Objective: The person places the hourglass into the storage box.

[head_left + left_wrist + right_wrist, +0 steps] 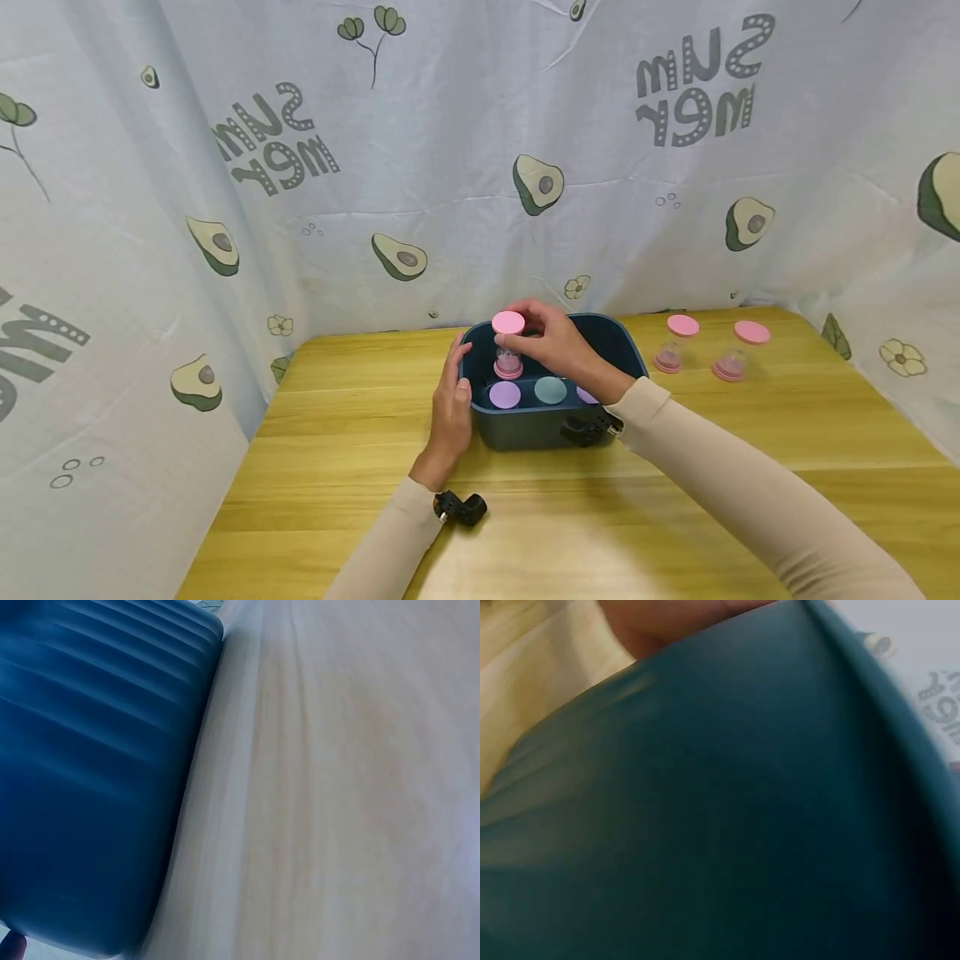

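In the head view a dark blue bin (pixel 517 432) stands on the table. My right hand (pixel 557 340) reaches over it and pinches a pink-capped hourglass (pixel 508 323), held upright inside the bin at its left end. Flat against the bin's left wall lies my left hand (pixel 452 410), fingers extended towards the rim. In front of the held hourglass, a purple cap (pixel 505 395), a pale teal cap (pixel 551 390) and another purple cap (pixel 587 396), partly behind the right wrist, show in the bin. The bin's ribbed wall (pixel 97 765) fills the left of the left wrist view.
Two more pink hourglasses stand right of the bin, a nearer one (pixel 729 364) and another (pixel 668 357) closer to the bin. Behind the wooden table (pixel 330 467) hangs a white curtain (pixel 465 108) printed with avocados. Black cameras sit on both wrists.
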The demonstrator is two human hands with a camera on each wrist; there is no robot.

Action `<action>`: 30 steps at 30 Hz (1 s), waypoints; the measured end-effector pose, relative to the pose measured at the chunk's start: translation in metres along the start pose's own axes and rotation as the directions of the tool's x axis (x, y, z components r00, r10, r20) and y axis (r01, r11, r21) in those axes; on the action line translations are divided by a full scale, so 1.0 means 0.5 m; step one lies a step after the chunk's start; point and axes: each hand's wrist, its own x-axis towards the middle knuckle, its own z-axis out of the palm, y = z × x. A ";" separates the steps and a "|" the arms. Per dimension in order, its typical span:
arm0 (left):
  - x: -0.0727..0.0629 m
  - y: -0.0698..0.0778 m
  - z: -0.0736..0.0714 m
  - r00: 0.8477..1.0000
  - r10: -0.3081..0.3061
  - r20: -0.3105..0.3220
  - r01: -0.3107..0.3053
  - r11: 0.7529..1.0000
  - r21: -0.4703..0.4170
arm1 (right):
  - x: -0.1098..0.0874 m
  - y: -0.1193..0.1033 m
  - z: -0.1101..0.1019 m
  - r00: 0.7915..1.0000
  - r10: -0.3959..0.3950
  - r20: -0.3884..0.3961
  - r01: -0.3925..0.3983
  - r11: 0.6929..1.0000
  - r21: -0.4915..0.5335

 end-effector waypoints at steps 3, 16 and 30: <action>0.000 0.002 -0.001 1.000 -0.008 0.001 0.008 1.000 0.005 | -0.002 0.003 0.005 1.000 -0.002 0.002 0.002 0.999 -0.035; -0.002 0.006 0.000 1.000 -0.008 -0.002 0.008 1.000 0.009 | -0.014 0.015 0.021 0.999 0.033 0.032 -0.030 0.993 -0.113; 0.000 0.006 -0.001 1.000 -0.029 0.008 0.029 1.000 0.004 | -0.008 0.023 0.029 0.993 0.100 0.057 -0.090 0.982 -0.168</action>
